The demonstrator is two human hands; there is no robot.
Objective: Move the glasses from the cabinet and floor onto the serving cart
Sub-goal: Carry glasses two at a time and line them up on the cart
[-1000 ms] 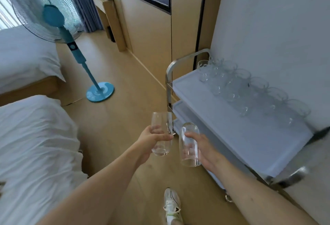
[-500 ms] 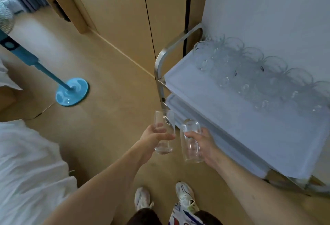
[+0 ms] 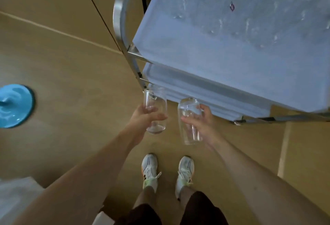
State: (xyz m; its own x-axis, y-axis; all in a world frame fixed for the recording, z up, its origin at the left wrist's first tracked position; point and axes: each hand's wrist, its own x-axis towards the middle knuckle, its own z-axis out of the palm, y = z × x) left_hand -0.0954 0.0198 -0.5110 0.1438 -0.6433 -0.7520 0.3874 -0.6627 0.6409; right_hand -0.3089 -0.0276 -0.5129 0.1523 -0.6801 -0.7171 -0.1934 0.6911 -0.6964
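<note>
Head view looks straight down on two bare forearms reaching forward over a wooden floor point(image 3: 75, 85). The left hand point(image 3: 142, 117) is wrapped round a clear tumbler point(image 3: 155, 110), held upright with its thick base down and its rim near the cart's steel leg. The right hand point(image 3: 200, 119) grasps a second clear glass point(image 3: 189, 121) from the side, thumb across the front, mouth pointing downward. The two glasses are just beside each other, not touching, in front of the lower edge of the serving cart point(image 3: 223, 59). The cart's top shelf, pale blue-grey, carries a blurred cluster of other glasses point(image 3: 250, 10) toward its far side; lower shelves show beneath it. A curved steel handle point(image 3: 118, 16) runs up the cart's left end. Below the hands stand two white sneakers point(image 3: 167, 171). A blue fan base point(image 3: 15, 106) sits at the left edge of the floor.
</note>
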